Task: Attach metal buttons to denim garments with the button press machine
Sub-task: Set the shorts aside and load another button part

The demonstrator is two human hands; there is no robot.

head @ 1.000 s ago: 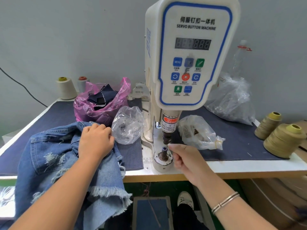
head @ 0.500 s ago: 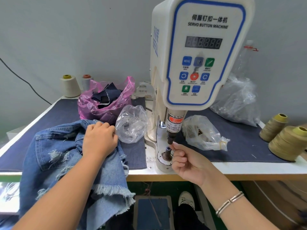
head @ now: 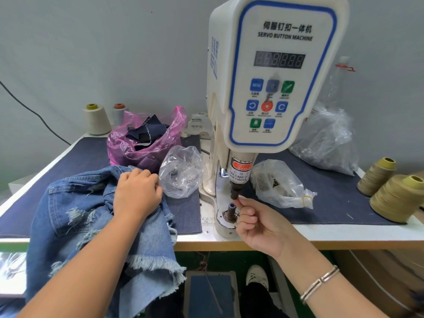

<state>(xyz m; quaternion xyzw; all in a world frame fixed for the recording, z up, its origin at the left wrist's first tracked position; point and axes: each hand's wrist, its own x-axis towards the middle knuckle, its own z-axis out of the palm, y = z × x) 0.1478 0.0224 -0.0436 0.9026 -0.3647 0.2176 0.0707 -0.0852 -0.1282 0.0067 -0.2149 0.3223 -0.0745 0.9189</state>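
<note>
A white servo button machine (head: 275, 76) stands mid-table. Its dark upper punch (head: 234, 191) hangs just above the lower die post (head: 230, 211) on the round base. My right hand (head: 259, 226) is raised beside the post. Thumb and forefinger pinch a small metal button, almost hidden by the fingertips, against the punch tip. My left hand (head: 137, 193) lies left of the machine, its fingers curled into a bunched, frayed blue denim garment (head: 75, 216) that hangs over the table's front edge.
A clear bag of small parts (head: 181, 173) sits left of the machine and another clear bag (head: 280, 184) right of it. A pink bag of dark fabric (head: 137, 148) is behind. Thread cones (head: 394, 198) stand at the right edge. A foot pedal (head: 208, 294) lies on the floor.
My right hand has risen from beside the lower die to the upper punch tip. My left hand has stayed on the denim. The camera has moved slightly.
</note>
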